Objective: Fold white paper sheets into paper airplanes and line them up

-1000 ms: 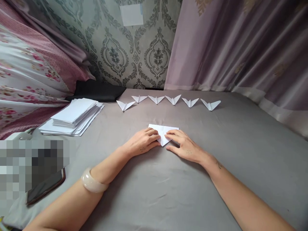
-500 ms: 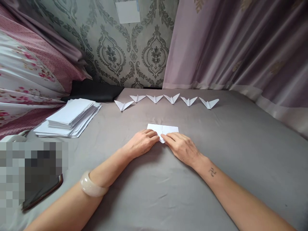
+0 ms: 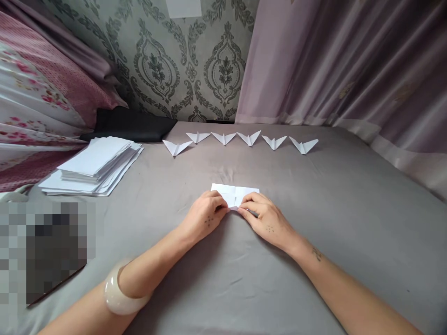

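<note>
So we've got the folded paper (image 3: 234, 193) lying flat on the grey bed sheet (image 3: 314, 195), dead centre in front of us and just past our fingertips, with its long axis running left to right across our view. Both hands are on its near edge: the left hand (image 3: 204, 217) comes in from the left and the right hand (image 3: 267, 221) from the right, and they meet at the little point where the near edge comes down to a tip. Neither hand is really closer, it's pretty much symmetrical, the paper sits straight ahead of the gap between them. Our fingers look curled and pinching that near tip of the paper from both sides, thumbs tucked under so we can't quite see them, and the far half of the sheet sticks out bare beyond the knuckles. Further back, well apart from the hands, there's a row of six finished paper planes (image 3: 248, 138) lined up near the wall, and the stack of blank paper (image 3: 94, 165) is off to the left, nearer the left arm with the pale bangle (image 3: 120, 295) on it. A dark phone (image 3: 52, 284) sits at the left edge, partly blurred out
</note>
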`<state>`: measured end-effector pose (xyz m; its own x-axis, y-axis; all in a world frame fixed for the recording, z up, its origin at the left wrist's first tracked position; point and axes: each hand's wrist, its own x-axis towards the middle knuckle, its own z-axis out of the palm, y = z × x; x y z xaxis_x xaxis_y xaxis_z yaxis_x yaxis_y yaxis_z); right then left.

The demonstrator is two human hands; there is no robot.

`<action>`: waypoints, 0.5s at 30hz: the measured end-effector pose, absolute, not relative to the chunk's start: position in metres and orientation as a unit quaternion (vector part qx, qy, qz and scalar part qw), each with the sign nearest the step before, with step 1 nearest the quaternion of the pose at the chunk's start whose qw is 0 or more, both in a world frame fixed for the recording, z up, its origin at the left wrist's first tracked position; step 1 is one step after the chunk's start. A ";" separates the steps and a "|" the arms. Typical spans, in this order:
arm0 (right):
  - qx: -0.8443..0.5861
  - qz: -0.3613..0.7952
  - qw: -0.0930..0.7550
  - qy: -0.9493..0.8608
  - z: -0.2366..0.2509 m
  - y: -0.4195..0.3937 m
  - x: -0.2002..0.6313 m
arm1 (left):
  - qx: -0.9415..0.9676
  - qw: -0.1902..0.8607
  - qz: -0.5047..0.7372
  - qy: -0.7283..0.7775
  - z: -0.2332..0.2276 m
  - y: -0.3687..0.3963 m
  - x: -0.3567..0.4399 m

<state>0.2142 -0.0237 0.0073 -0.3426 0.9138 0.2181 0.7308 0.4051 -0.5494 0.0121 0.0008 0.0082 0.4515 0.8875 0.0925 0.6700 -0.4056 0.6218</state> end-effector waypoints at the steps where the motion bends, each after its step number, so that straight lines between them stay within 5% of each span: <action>1: -0.526 0.202 0.264 -0.783 0.007 -0.022 0.213 | 0.794 0.282 0.215 0.494 0.009 0.002 0.012; 15: -0.605 0.259 0.296 -0.692 0.003 -0.015 0.204 | 0.740 0.333 0.207 0.547 0.016 0.005 0.018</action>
<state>0.2041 -0.0154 0.0031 -0.0920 0.9910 0.0968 0.6843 0.1336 -0.7169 0.0175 0.0052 0.0160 0.3167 0.9468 -0.0570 0.6712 -0.1813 0.7188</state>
